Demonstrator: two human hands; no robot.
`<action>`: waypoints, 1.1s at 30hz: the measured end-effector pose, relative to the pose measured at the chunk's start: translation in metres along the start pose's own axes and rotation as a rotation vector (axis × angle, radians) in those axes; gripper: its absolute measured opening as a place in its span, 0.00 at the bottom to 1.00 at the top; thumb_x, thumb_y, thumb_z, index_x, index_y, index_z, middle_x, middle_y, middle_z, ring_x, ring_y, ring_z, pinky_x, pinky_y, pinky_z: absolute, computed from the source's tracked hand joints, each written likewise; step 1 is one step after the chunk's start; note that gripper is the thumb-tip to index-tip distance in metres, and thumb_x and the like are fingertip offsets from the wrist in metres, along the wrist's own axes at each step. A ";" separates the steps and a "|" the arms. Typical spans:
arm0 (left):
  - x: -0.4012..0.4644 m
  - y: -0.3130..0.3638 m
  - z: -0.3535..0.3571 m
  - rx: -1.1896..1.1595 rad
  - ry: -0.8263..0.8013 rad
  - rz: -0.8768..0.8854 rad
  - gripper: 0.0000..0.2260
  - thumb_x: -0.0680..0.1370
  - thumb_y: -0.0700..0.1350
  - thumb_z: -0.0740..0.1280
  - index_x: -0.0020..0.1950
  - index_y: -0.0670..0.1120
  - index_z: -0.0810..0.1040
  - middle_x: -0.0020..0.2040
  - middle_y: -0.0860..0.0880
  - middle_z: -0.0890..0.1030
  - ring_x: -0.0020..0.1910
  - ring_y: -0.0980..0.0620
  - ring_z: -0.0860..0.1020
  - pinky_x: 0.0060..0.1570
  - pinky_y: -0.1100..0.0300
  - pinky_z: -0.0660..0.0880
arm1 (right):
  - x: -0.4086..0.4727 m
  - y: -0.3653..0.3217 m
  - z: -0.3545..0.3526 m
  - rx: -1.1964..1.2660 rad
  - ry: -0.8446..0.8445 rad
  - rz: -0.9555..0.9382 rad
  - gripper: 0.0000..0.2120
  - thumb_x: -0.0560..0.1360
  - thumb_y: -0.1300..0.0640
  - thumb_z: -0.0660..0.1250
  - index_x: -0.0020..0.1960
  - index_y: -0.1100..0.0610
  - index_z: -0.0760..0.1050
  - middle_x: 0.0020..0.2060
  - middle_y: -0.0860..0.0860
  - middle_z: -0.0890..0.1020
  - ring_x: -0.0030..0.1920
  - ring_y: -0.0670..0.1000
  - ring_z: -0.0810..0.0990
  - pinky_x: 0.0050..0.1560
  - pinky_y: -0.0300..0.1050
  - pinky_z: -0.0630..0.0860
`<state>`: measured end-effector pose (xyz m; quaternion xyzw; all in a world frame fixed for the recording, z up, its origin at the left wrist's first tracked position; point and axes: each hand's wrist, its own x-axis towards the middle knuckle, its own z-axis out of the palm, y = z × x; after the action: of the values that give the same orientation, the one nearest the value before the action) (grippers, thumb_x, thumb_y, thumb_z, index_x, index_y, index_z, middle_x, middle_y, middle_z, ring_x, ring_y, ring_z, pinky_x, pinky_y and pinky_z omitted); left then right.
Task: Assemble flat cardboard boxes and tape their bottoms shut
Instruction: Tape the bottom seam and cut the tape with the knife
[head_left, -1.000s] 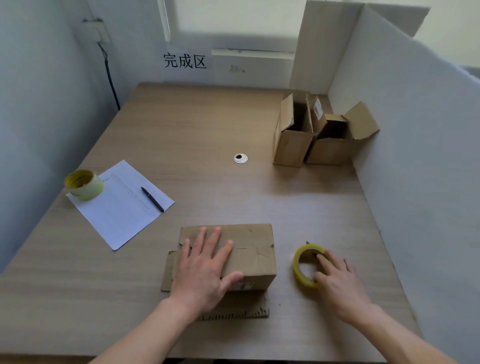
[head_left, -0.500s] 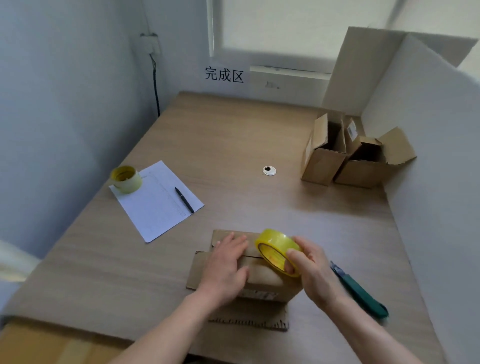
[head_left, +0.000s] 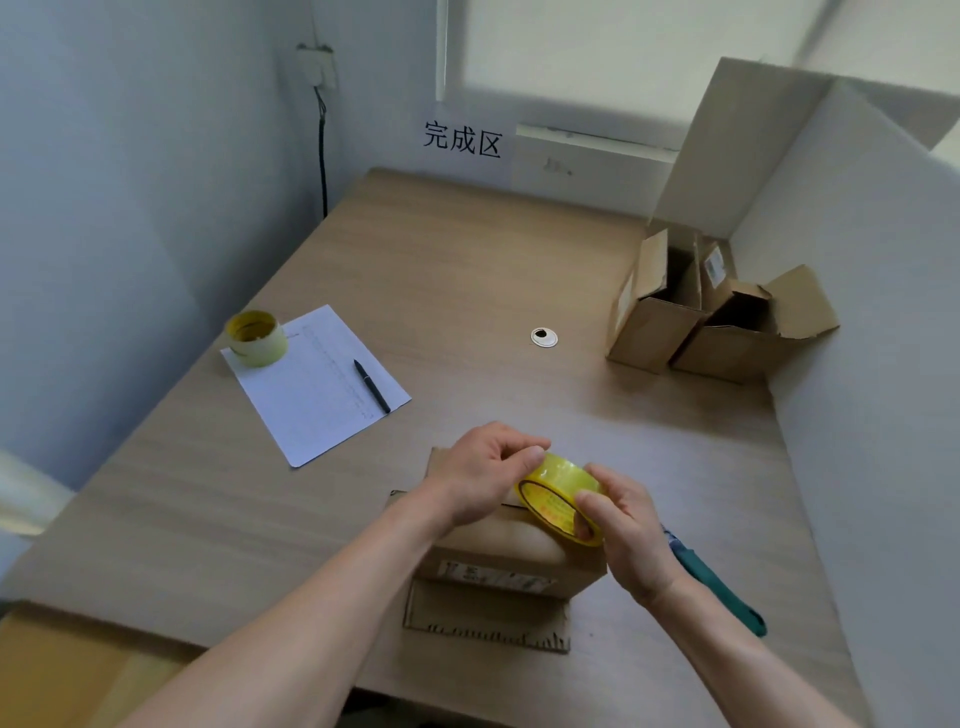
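A small brown cardboard box (head_left: 498, 564) lies near the table's front edge with its flaps folded down, partly hidden by my hands. Just above it my right hand (head_left: 631, 535) grips a yellow tape roll (head_left: 561, 496), thumb inside the core. My left hand (head_left: 485, 470) is raised off the box and pinches at the roll's upper left rim with thumb and fingertips.
Two assembled open boxes (head_left: 711, 317) stand at the far right by the white partition. A second tape roll (head_left: 257, 338), a paper sheet (head_left: 317, 384) and a pen (head_left: 372, 386) lie at left. A green-handled cutter (head_left: 719, 584) lies right of my right wrist. A white cable grommet (head_left: 543, 337) sits mid-table.
My right hand picked the tape roll up from the table and carried it over the box. My left hand left the box top and took hold of the roll's rim.
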<state>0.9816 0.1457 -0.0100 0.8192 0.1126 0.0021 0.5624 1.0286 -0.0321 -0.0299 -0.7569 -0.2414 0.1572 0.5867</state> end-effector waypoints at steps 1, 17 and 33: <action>0.000 0.001 0.000 -0.005 0.000 0.014 0.11 0.80 0.42 0.66 0.60 0.43 0.82 0.56 0.44 0.79 0.58 0.50 0.77 0.61 0.60 0.72 | -0.001 -0.001 0.000 -0.005 -0.003 -0.002 0.19 0.65 0.45 0.62 0.32 0.62 0.70 0.26 0.53 0.72 0.30 0.49 0.69 0.33 0.44 0.65; -0.013 -0.002 0.018 0.161 0.341 0.181 0.04 0.74 0.38 0.70 0.40 0.42 0.79 0.43 0.47 0.80 0.43 0.49 0.77 0.45 0.55 0.74 | -0.005 -0.013 0.007 -0.190 -0.054 -0.011 0.13 0.70 0.48 0.63 0.43 0.58 0.79 0.36 0.57 0.78 0.40 0.58 0.75 0.41 0.57 0.72; -0.028 -0.063 -0.009 -0.099 0.615 -0.234 0.10 0.79 0.40 0.61 0.38 0.42 0.72 0.30 0.46 0.78 0.28 0.52 0.78 0.26 0.68 0.70 | 0.005 0.021 0.034 -0.285 0.234 -0.063 0.16 0.69 0.65 0.75 0.46 0.48 0.74 0.39 0.49 0.79 0.40 0.52 0.77 0.40 0.47 0.74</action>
<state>0.9415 0.1709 -0.0614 0.7333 0.3703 0.1899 0.5377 1.0193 -0.0057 -0.0587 -0.8374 -0.2149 0.0138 0.5024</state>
